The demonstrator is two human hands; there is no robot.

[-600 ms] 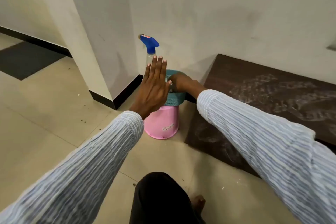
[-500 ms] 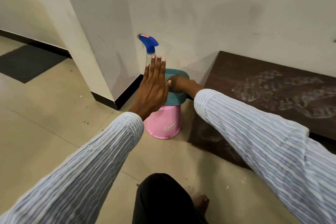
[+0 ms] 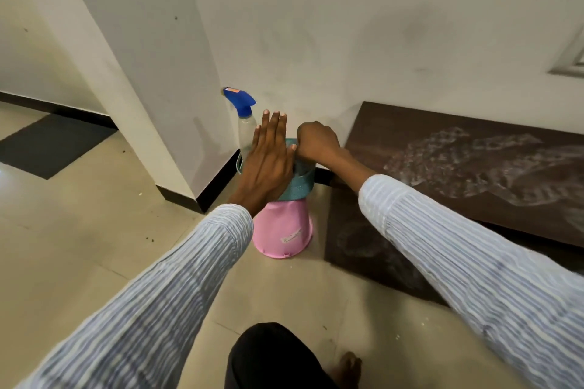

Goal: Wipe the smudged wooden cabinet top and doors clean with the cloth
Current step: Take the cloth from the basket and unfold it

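Your right hand (image 3: 317, 142) has lifted out of the teal basket (image 3: 298, 188), fingers curled; whether it grips the cloth, I cannot tell. Your left hand (image 3: 268, 158) stays flat and open beside the basket, and the smudged cabinet top (image 3: 474, 164) waits unwiped just right of it.

basket (image 3: 298, 188) on upturned bucket (image 3: 282, 232), spray bottle (image 3: 245, 133) behind-left, cabinet (image 3: 458, 167) to right, by wall (image 3: 347, 25)

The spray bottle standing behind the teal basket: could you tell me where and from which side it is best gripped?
Probably at the narrow neck just below the blue trigger head of the spray bottle, coming from above. It stands upright against the wall, with the teal basket and the left hand covering its lower body.
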